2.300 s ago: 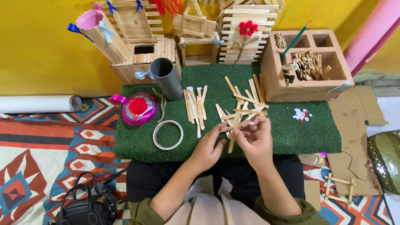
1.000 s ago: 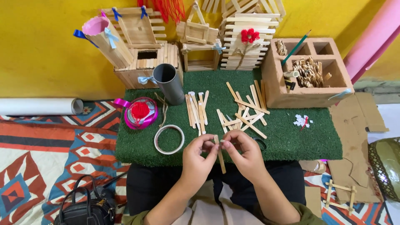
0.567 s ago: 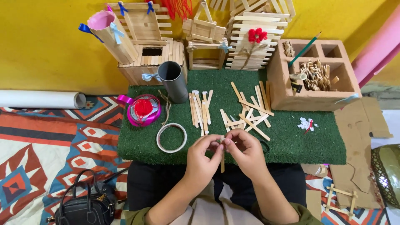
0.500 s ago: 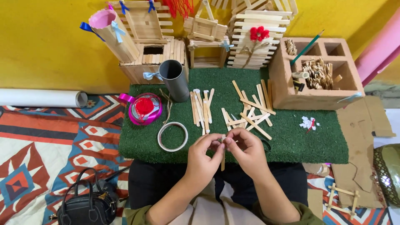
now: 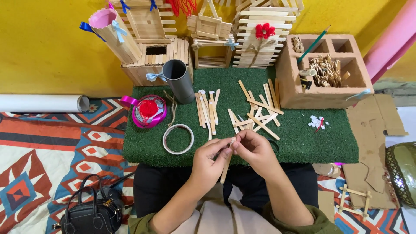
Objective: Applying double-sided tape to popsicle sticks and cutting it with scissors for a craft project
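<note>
Pinching a flat wooden stick (image 5: 227, 161) at its upper end, the left hand (image 5: 209, 161) and right hand (image 5: 252, 149) meet with fingers curled narrow around it, just over the near edge of the green mat (image 5: 303, 143). The stick is thin, pale and smooth, hanging down toward the lap. On the fuzzy mat, beyond the hands, lie loose sticks (image 5: 255, 113); left of them sits a white tape ring (image 5: 178, 139), then a glossy pink ribbon spool (image 5: 148, 111) and a dark grey tube (image 5: 179, 80).
</note>
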